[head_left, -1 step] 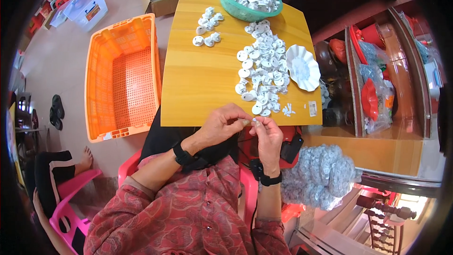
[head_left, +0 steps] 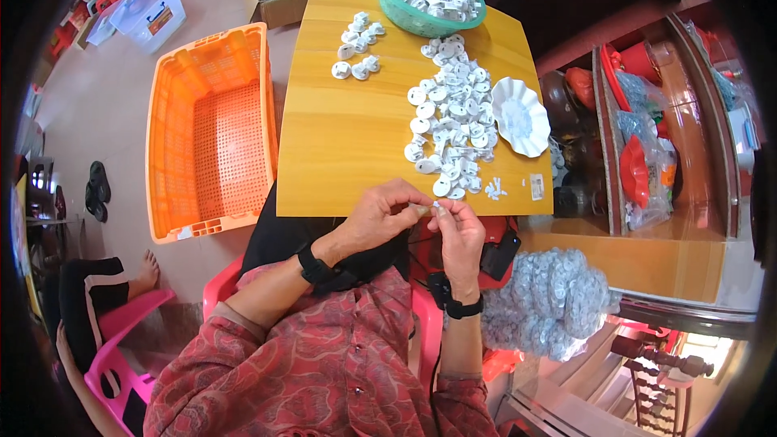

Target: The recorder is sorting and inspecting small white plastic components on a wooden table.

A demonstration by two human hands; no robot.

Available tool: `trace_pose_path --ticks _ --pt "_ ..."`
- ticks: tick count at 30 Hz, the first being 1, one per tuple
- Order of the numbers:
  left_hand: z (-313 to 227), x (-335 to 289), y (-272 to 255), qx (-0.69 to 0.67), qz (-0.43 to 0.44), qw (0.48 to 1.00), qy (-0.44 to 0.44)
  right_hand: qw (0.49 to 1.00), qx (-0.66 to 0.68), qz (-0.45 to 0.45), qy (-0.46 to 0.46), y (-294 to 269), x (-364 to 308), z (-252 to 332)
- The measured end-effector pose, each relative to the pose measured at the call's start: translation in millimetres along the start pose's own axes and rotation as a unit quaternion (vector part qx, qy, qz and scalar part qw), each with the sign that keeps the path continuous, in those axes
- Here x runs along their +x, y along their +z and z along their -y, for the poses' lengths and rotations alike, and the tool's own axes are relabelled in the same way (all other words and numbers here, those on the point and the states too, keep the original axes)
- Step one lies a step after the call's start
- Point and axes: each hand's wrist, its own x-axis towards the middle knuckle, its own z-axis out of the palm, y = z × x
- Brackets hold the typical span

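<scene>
At the table's front edge my two hands meet, fingertips nearly touching. My right hand (head_left: 460,233) pinches a tiny white piece (head_left: 436,204) between thumb and forefinger. My left hand (head_left: 380,214) is closed too, its thumb and forefinger pressed together beside that piece; what they hold is too small to make out. Just beyond the fingertips begins a long pile of round white plastic parts (head_left: 457,113). To its right lie several small white bits (head_left: 495,188) and a scalloped white dish (head_left: 520,116) with tiny pieces in it.
On the yellow table (head_left: 348,162), a green basket (head_left: 384,12) full of white parts stands at the back, with a small group of parts (head_left: 354,48) to its left. An orange crate (head_left: 152,154) sits left of the table. Shelves (head_left: 684,105) and bagged clear pieces (head_left: 550,299) are on the right.
</scene>
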Motion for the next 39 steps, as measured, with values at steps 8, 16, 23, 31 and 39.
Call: trace_pose_path --ticks 8,16,23,31,39 --pt "1 -1 -6 0.005 0.003 1.000 -0.021 0.984 -0.153 -0.026 -0.090 10 4 -9" --pt "-3 -1 -12 0.042 -0.029 0.997 -0.065 0.988 -0.140 0.006 -0.072 23 2 -8" --pt "-2 -1 -12 0.153 -0.065 0.986 0.019 0.980 -0.194 0.004 -0.048 23 4 -10" --pt "-15 1 -14 0.398 -0.109 0.899 0.146 0.993 -0.107 -0.021 -0.038 24 8 -17" --pt "-8 6 -27 0.458 -0.121 0.849 0.235 0.997 -0.073 -0.004 0.008 23 8 -15"
